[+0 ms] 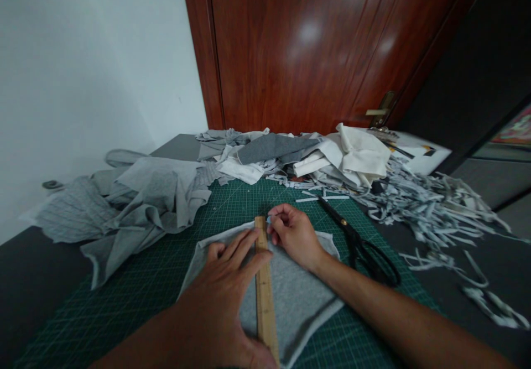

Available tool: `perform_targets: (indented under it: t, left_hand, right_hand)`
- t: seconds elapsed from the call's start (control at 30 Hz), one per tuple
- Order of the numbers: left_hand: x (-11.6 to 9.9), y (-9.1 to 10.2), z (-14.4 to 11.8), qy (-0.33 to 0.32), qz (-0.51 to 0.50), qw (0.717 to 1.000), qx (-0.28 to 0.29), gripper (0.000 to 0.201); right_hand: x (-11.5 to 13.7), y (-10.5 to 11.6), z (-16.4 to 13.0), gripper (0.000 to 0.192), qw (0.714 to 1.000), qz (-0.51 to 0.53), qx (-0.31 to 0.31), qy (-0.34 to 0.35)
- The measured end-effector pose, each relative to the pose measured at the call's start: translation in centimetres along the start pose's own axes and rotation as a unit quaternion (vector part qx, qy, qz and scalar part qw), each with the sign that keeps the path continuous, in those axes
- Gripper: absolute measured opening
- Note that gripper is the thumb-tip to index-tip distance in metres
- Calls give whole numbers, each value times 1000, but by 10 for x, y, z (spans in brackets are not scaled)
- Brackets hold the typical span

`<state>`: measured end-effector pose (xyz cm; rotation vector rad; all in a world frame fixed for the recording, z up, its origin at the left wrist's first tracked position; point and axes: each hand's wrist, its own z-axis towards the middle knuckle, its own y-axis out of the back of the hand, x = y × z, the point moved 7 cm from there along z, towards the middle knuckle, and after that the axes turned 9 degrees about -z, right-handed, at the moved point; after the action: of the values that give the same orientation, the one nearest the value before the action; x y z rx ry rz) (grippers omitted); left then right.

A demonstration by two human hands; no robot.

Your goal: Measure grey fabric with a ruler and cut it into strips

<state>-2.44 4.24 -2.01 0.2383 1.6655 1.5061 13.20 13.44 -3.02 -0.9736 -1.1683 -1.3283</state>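
A piece of grey knit fabric (298, 286) lies on the green cutting mat (136, 325), with a wooden ruler (265, 297) laid lengthwise across it. My left hand (224, 286) spreads its fingers over the fabric and presses the ruler down, thumb low and fingertips near the far end. In a pinch, my right hand (296, 233) holds a small pale blue piece of what looks like tailor's chalk (269, 220) beside the ruler's far end, at the fabric's top edge. Black-handled scissors (352, 236) rest on the mat right of my right hand.
Crumpled grey fabric (145, 197) is heaped at the left. More grey and white cloth scraps (282, 150) are piled along the back, before a wooden door (290, 53). A tangle of cut fabric strips (431, 203) covers the right side of the dark table (20, 269).
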Motion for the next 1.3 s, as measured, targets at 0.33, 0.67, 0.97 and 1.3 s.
perform_targets:
  t: [0.33,0.67,0.97,1.3]
  left_hand:
    - [-1,2,-1,3,-4,1000,4,126]
    - [7,-6,-3,-17,-14,999,-24,143]
    - [7,-7,-3,-18,-13,1000,-16,146]
    - [7,-8,-3,-6,-13,1000,-8,145]
  right_hand:
    - [-5,15,1,22,991,101,-83,-38]
    - [-6,13,5,26,987,127,-85,-51]
    - [-5,7,6,28,993,96,-30,-59]
    - [-7,4,24,18,995,6,48,-85]
